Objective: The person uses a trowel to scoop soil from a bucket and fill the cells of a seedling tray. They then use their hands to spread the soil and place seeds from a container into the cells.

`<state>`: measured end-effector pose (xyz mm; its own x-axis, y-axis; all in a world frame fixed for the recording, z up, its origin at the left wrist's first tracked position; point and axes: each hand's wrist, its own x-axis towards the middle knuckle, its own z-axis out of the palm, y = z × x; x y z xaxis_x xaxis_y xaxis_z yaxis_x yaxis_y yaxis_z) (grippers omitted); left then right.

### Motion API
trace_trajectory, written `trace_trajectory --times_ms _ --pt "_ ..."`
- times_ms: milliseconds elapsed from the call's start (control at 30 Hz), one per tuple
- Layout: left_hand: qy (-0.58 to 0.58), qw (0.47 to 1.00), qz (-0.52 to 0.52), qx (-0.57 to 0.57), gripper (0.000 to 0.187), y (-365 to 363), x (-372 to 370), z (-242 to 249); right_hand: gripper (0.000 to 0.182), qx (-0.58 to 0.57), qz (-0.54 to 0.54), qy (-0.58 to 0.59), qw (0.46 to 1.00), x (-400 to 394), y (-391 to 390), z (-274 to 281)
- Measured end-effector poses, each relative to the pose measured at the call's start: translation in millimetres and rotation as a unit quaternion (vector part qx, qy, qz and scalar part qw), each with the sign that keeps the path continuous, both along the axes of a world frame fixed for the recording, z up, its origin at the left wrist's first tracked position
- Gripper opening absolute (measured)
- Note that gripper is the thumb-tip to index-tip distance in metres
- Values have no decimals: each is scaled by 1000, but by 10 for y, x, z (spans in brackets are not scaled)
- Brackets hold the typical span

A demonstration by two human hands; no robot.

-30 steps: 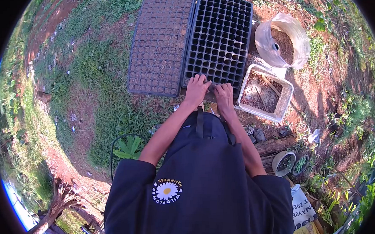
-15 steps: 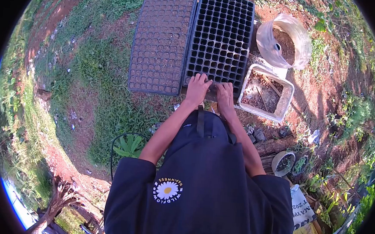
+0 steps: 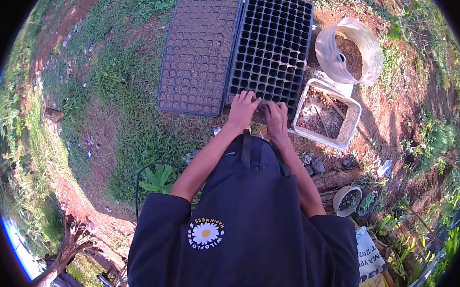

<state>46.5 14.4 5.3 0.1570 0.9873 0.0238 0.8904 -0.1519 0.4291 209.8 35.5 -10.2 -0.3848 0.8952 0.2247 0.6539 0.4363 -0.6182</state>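
Observation:
A black seedling tray with rows of cells lies in front of me, most of its cells dark and hollow. At its near edge, my left hand rests over the front cells with bent fingers drawn together. Close to its right, my right hand is also over the front edge, its fingers curled down. Whatever the fingertips pinch is hidden. Touching the left side of this tray is a second seedling tray, its cells filled with brown soil.
On the right stand a pale round bottomless-looking tub with soil and a whitish rectangular basin holding sticks and soil residue. A leafy plant grows near my left elbow. A log and a small bucket lie lower right.
My right hand's fingers have shifted slightly at the tray's near edge. My left hand stays in nearly the same place, and the trays have not moved.

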Motion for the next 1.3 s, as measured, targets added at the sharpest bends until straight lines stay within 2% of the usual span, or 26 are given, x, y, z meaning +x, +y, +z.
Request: trace_trajectory --times_ms 467,567,700,800,867,967,1067,1167,1233,1300 --pt "9 1000 1 6 43 -12 -1 -37 17 -27 -3 5 1000 29 -5 -122" --pt "11 999 -3 31 36 -28 -3 -44 18 -36 -3 7 999 52 -26 -121" --pt "12 1000 -13 13 43 -77 -3 -15 22 -48 -12 29 998 101 -41 -76" --pt "19 999 -28 0 53 -144 -28 4 28 -13 -32 26 999 179 -76 -13" --pt "27 999 -38 0 60 -171 -41 14 38 23 -24 -57 998 236 -136 14" --pt "52 997 -56 -26 62 -180 -49 31 44 -8 7 -96 995 269 -198 106" --pt "30 998 -61 -12 55 -180 -35 38 48 -18 3 -91 996 264 -227 14" --pt "43 996 -71 15 58 -200 -37 -43 49 -36 17 -130 991 248 -269 152" --pt "79 994 -73 0 70 -203 -50 -57 51 -27 41 -152 987 265 -284 180" --pt "67 996 -53 -7 72 -191 -80 -37 53 -20 63 -174 982 275 -291 170"
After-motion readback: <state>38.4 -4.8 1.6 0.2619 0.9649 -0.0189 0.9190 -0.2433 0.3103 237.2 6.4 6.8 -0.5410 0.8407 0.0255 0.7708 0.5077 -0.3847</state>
